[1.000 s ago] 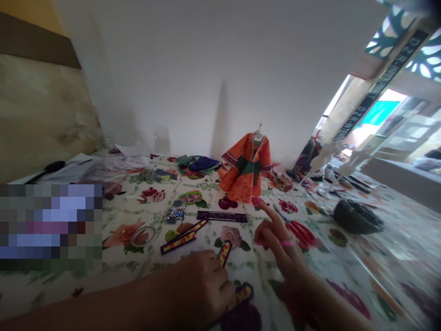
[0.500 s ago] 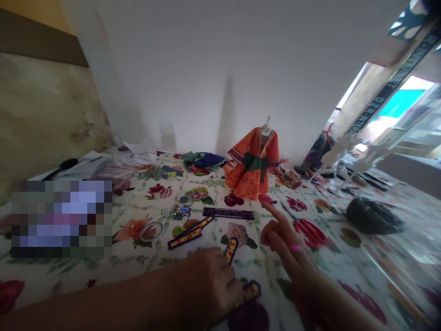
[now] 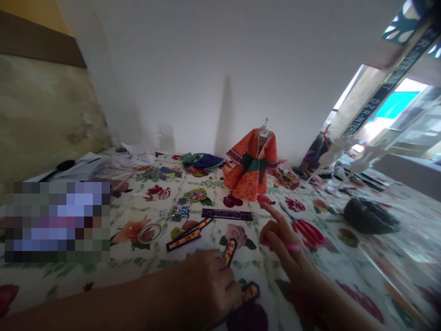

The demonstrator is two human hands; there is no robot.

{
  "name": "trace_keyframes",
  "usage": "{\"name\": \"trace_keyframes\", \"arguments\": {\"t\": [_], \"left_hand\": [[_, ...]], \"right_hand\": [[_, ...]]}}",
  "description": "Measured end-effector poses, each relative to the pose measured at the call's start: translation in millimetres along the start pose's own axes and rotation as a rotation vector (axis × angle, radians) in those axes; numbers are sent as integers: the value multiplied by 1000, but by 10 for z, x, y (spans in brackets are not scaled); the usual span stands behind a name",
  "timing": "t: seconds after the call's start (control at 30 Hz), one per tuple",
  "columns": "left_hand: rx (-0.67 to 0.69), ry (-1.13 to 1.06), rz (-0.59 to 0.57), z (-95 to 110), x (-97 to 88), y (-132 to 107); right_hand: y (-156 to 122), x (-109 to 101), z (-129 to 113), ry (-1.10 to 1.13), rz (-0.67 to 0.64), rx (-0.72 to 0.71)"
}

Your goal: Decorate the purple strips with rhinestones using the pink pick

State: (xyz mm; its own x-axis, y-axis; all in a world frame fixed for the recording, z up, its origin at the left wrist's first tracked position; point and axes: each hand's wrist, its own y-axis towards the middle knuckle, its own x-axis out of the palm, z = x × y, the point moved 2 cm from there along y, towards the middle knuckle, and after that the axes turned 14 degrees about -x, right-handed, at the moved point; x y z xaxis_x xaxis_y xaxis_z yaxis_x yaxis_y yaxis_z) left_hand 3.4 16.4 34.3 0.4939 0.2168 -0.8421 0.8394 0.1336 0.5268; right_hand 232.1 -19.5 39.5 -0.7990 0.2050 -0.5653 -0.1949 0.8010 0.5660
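My left hand (image 3: pixel 210 287) is closed over a yellow-and-red patterned trim strip (image 3: pixel 230 250) with a dark border, low on the table. Another end of patterned trim (image 3: pixel 251 292) shows beyond its fingers; whether it is the same piece is hidden. Just right of it hovers my right hand (image 3: pixel 284 241), index finger stretched out and the others curled in. Something thin and pink (image 3: pixel 292 247) shows at the curled fingers, too small to make out. Two more patterned strips (image 3: pixel 184 240) lie ahead on the left, with a dark studded strip (image 3: pixel 227 214) behind them.
Red-handled scissors (image 3: pixel 308 233) lie right of my right hand. An orange doll dress (image 3: pixel 255 165) stands at the back. Beads (image 3: pixel 181 211), a bead dish (image 3: pixel 195 196) and a tape roll (image 3: pixel 149 233) sit left of centre. A dark bundle (image 3: pixel 370 216) rests at the right.
The view has shifted slightly. Both hands stay in nearly the same place and pose.
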Motion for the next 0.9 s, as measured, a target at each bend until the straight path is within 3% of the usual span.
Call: {"name": "trace_keyframes", "arguments": {"t": [0.5, 0.9], "left_hand": [[-28, 8, -58, 3, 7, -19], [-17, -16, -20, 12, 34, -16]], "right_hand": [[-25, 2, 84, 92, -6, 41], [-23, -12, 125, 42, -2, 29]]}}
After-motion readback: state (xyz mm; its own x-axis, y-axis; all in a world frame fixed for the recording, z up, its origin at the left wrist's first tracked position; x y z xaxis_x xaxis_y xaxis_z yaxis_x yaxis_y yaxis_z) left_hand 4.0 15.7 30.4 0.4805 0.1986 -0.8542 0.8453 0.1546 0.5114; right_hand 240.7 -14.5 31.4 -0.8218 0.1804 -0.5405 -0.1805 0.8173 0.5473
